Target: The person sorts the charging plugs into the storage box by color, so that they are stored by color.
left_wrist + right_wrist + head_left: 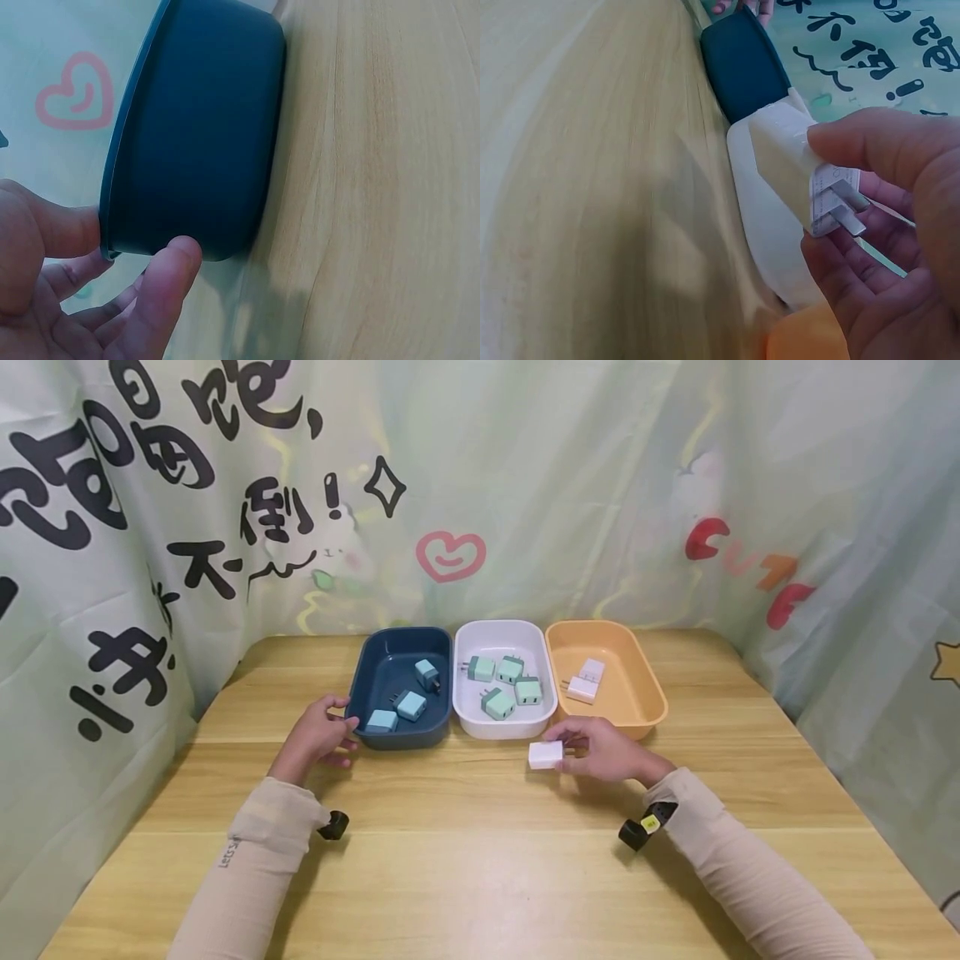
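Note:
My right hand (603, 750) pinches a white USB wall charger (546, 755) between thumb and fingers, in front of the white and orange bins. Its two metal prongs (847, 206) point back toward the palm in the right wrist view. My left hand (321, 735) holds the near left corner of the dark blue bin (401, 741), with a finger on the outer wall (187, 135) and others at the rim. Several light blue chargers (411, 705) lie inside that bin. The white bin (504, 727) contains several mint green chargers (498, 703). In the orange bin (633, 693) lie two white chargers (582, 689).
The three bins stand side by side at the back of the wooden table (480, 860). Behind them hangs a pale printed curtain (555, 485) with black characters and a pink heart. A small black camera is strapped at each wrist.

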Action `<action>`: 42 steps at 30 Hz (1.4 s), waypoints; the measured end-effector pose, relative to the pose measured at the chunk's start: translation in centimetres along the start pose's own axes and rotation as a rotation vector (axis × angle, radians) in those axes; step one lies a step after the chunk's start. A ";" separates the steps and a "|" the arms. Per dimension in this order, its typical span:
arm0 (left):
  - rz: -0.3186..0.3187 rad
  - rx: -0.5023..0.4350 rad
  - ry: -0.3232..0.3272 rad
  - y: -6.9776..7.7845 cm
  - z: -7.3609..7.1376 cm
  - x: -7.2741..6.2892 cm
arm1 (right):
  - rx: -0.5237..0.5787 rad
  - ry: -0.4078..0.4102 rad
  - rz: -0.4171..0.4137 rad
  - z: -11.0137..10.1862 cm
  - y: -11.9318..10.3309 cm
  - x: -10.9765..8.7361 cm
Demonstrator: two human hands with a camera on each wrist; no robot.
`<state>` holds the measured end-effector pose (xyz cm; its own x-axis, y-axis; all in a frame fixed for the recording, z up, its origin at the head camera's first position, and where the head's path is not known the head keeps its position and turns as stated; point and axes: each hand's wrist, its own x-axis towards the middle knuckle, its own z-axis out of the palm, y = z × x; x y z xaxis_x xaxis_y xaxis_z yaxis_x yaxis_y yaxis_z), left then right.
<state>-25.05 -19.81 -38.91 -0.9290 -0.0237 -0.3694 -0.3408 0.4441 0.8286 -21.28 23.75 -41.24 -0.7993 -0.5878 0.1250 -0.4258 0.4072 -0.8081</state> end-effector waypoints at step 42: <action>0.019 -0.026 -0.011 -0.1 -0.1 -0.1 | -0.024 0.282 0.043 -5.7 0.4 1.5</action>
<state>-24.94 -19.96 -38.86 -0.9339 -0.0058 -0.3574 -0.3265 0.4210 0.8463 -25.05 26.99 -38.12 -0.9017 -0.3535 0.2489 -0.3963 0.4456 -0.8027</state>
